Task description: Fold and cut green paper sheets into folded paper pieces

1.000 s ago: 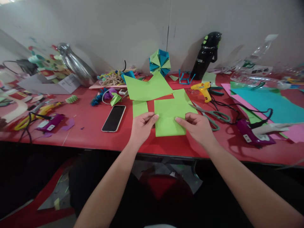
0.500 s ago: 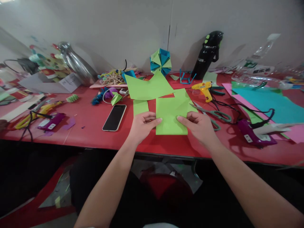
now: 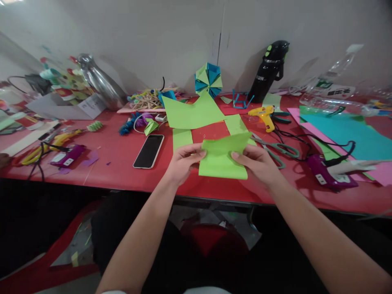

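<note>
A person is at a red table [image 3: 105, 143] w/ both hands on a folded-looking green paper [image 3: 221, 161]. The paper is in the middle of the scene, by the table's near edge. The L hand [image 3: 186, 163] pinches its left side: thumb on top, other fingers round the back, so their tips are hidden. The R hand [image 3: 258, 162] pinches the right side the same way, w/ its thumb lying a bit more inward. The paper's near end is soft & round, and its far edge is wavy & higher on the right. Can't tell if it's touching the table.

Step in hand: prob. bending the paper over, b/c of that round near end. No sharp crease shows there yet. Next move calls for a light, even pinch w/ both sides lined up b4 any hard press, or the bend may go crooked.

Past the paper, a green strip [image 3: 181, 138] is on the left & a pale green piece [image 3: 237, 123] on the right, w/ a big green sheet [image 3: 194, 115] farther off. A phone [image 3: 149, 151] lies left of the L hand. Scissors [image 3: 283, 150] lie just right of the R hand, & a yellow glue gun [image 3: 265, 116] is farther back.
</note>
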`<state>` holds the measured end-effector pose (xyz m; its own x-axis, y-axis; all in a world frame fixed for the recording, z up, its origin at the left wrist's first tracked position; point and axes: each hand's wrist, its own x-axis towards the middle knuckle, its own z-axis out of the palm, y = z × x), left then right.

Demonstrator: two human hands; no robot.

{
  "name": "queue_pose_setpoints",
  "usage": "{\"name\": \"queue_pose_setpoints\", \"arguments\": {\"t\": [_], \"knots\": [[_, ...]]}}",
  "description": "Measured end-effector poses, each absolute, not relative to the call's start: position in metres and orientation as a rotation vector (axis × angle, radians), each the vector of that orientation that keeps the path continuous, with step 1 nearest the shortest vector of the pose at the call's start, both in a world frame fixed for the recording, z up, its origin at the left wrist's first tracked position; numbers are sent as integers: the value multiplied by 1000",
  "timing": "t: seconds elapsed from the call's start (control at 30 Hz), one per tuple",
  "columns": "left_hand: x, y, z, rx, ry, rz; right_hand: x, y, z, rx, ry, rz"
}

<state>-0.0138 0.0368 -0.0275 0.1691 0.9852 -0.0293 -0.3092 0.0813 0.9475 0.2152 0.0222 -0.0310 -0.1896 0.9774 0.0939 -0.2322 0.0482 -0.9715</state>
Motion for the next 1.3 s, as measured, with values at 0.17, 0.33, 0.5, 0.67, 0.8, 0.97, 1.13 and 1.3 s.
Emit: {"name": "queue_pose_setpoints", "arguments": {"t": [0.17,0.33,0.5,0.67,0.8,0.97,1.13,1.3], "knots": [[-13,34,-24,1032,811,1132,216,19,-29,-845,-1170,1511],[-15,34,-15,1000,746,1035,215,20,-34,-887,-1153,1413],[-7,30,-13,814,741,1015,213,21,-44,-984,-1265,1039],[14,26,-24,622,854,1123,204,12,-46,-1113,-1374,626],[23,22,-23,509,847,1223,197,6,-47,-1120,-1516,497],[27,18,-20,589,791,1330,194,6,-54,-962,-1749,296],[18,22,-26,896,885,1420,190,2,-56,-887,-1907,436],[3,23,-24,1415,986,1329,186,-1,-48,-874,-1579,1016]]}}
